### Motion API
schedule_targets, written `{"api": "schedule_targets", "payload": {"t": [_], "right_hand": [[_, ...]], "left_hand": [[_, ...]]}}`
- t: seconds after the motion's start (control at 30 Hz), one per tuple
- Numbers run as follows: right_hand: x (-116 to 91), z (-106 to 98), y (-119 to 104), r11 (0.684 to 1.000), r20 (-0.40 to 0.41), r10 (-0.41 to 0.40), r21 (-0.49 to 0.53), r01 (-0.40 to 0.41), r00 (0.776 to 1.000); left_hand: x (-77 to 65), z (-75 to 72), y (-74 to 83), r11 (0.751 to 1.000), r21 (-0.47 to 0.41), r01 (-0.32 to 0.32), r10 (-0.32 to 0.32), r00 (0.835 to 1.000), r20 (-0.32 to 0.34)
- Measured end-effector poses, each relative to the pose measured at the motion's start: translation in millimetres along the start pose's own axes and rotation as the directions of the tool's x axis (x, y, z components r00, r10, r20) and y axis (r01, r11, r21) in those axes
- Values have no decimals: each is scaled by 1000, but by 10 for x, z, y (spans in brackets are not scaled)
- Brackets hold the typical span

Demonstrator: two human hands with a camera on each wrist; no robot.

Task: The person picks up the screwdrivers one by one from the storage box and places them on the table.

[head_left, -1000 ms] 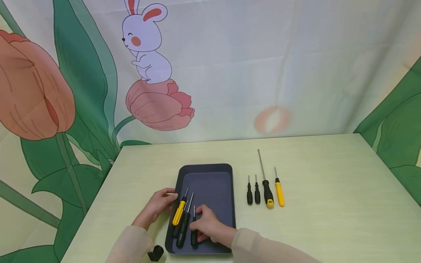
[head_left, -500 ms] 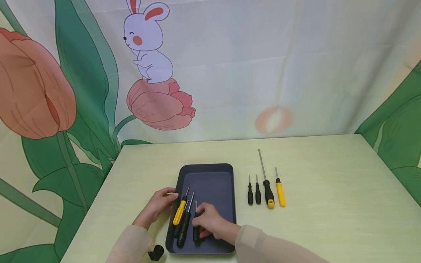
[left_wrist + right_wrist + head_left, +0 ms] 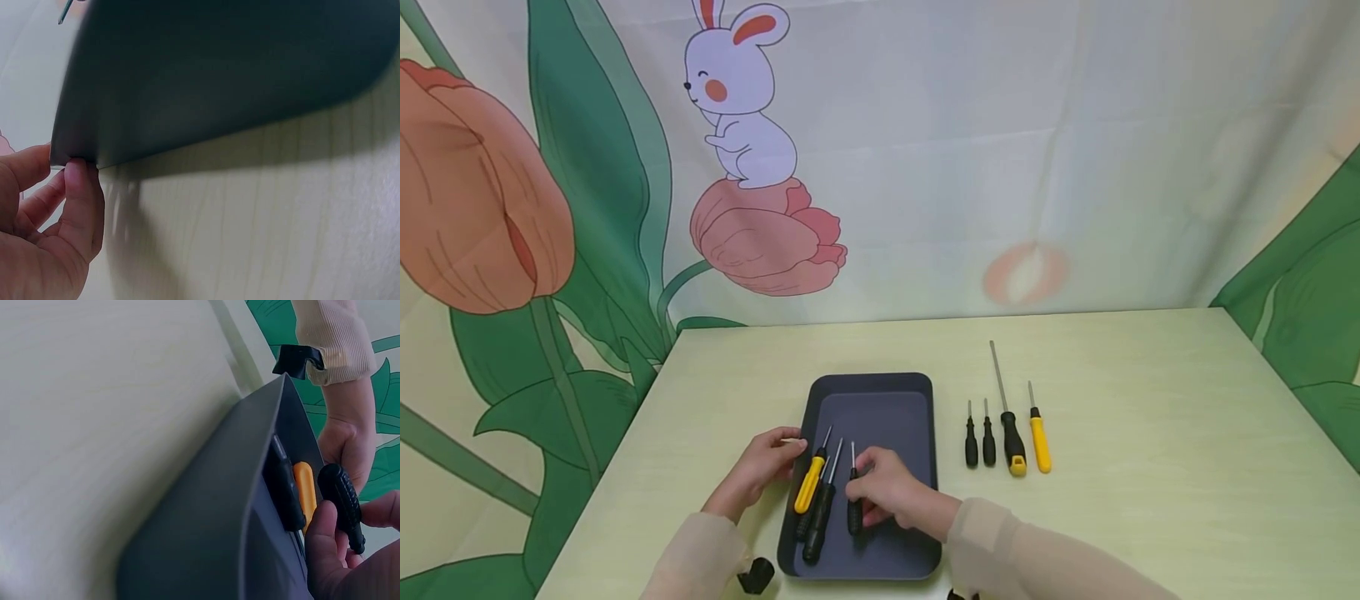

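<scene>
A dark rectangular tray [image 3: 880, 408] lies on the table. My left hand [image 3: 762, 467] pinches its left rim between thumb and fingers, as the left wrist view also shows. Over the tray's front half, my right hand [image 3: 891, 487] holds a small black screwdriver [image 3: 854, 515] by its ridged handle, the shaft pointing away from me. Against the tray's left side lie a yellow screwdriver [image 3: 808, 486], a longer black screwdriver [image 3: 817, 527] and another black handle [image 3: 802, 527], partly covered by them. In the right wrist view the black handle [image 3: 340, 494] sits between thumb and fingertips.
Right of the tray, a row on the pale table [image 3: 1135, 433] has two small black screwdrivers [image 3: 972, 446], a long black-and-yellow screwdriver [image 3: 1012, 442] and a yellow screwdriver [image 3: 1041, 443]. A black piece [image 3: 756, 577] is at my left sleeve. Behind hangs a printed cloth [image 3: 910, 167].
My right hand has moved the small black screwdriver slightly away from me and to the right, apart from the others in the tray. My left hand stays at the rim.
</scene>
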State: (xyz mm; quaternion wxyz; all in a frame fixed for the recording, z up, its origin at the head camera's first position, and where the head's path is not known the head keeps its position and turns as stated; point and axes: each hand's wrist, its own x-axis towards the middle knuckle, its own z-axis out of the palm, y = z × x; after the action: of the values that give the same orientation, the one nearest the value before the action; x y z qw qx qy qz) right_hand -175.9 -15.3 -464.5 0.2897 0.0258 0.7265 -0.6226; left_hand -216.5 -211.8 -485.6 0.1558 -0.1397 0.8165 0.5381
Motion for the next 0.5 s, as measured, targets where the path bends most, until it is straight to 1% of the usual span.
{"api": "schedule_targets", "payload": {"t": [0.2,0.5], "right_hand": [[-17,-95,-29,1000,10,-24,0,24,1000],[-16,-264,-85,1000,37,-28,-7,28,999]], "left_hand": [[-4,-6,13,1000,0,7,-7,1000,4],[-2,-4,-5,1000,-9,12,-12,1000,3]]}}
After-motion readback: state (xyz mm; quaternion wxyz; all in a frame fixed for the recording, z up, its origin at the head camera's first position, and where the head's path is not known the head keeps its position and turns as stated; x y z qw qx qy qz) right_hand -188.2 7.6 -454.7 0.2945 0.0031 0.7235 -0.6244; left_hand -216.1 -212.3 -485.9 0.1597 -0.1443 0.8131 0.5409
